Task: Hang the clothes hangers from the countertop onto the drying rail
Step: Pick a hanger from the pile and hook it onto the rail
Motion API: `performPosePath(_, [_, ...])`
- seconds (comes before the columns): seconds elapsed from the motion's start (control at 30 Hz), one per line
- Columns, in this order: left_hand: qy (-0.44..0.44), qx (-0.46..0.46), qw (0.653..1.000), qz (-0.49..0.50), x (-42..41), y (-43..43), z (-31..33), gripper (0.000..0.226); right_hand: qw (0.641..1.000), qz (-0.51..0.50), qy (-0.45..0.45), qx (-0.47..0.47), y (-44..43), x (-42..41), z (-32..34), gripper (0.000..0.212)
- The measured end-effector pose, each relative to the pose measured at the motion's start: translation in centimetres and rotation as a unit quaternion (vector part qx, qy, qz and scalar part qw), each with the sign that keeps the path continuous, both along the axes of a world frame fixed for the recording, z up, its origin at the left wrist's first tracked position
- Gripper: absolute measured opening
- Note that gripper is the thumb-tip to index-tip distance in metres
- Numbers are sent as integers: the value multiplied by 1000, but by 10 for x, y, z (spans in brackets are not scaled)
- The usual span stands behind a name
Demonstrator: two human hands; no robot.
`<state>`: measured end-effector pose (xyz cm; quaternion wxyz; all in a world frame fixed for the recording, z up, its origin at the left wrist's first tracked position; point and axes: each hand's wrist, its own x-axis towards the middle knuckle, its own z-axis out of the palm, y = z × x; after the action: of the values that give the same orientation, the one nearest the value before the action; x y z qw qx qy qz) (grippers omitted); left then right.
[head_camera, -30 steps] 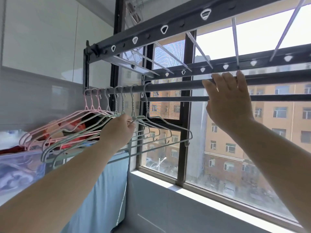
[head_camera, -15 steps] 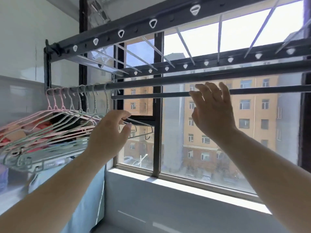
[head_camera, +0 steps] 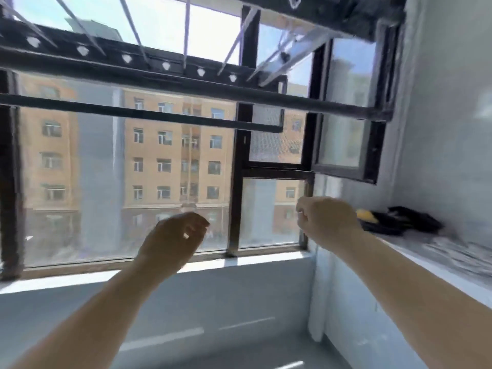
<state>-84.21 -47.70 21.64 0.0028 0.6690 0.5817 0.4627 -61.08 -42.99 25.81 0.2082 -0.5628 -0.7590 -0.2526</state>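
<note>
Blur smears most of the view, so fine detail is hard to read. Both bare forearms reach forward in front of a wide window (head_camera: 106,182), and neither hand grips anything. The left hand (head_camera: 174,239) hangs in mid-air below the drying rail (head_camera: 186,93), its fingers loosely curled and its thumb near the fingertips; nothing shows between them. The right hand (head_camera: 326,222) is raised a little higher and further right, in front of the dark window frame, its fingers bent inward into a loose half-fist, also with nothing in it. The rail is a dark horizontal bar that crosses the upper part of the view and ends at a bracket near the right wall; a second, thinner bar (head_camera: 149,113) runs beneath it, and a dark beam with pale triangular holes (head_camera: 127,59) sits above. No hangers hang on the stretch of rail that is in view. To the right, a pale countertop (head_camera: 452,257) runs along the wall, and at its far end, close to the corner, lies a dark heap (head_camera: 407,222) with a yellow patch (head_camera: 366,215) beside it; the blur makes it impossible to tell whether these are hangers. The right hand is nearer to that heap than the left but well apart from it. A small casement pane (head_camera: 346,115) stands swung open into the room above the countertop.
</note>
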Motion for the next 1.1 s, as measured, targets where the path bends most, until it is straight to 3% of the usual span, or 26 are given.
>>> performPosePath(0.17, [-17,-76,988,-132,130,59,-34,38,988,-127,42,-73,-5,146,-44,24])
performPosePath(0.5, [11,-187,923,-337,398,162,-99,24,914,-365,119,-132,-27,381,-129,26])
performPosePath(0.73, [61,-226,907,-350,551,247,-134,22,862,-459,177,-124,17,517,-149,13])
performPosePath(0.93, [88,-200,912,-347,652,304,-159,24,829,-484,246,-135,42,599,-184,25])
performPosePath(1.0, [91,-198,907,-361,682,317,-170,25,818,-495,260,-135,53,629,-190,17])
performPosePath(1.07, [95,-185,907,-367,713,331,-176,29,808,-510,267,-129,72,658,-188,28])
performPosePath(1.1, [103,-179,907,-368,730,338,-179,31,807,-513,264,-126,84,675,-189,23])
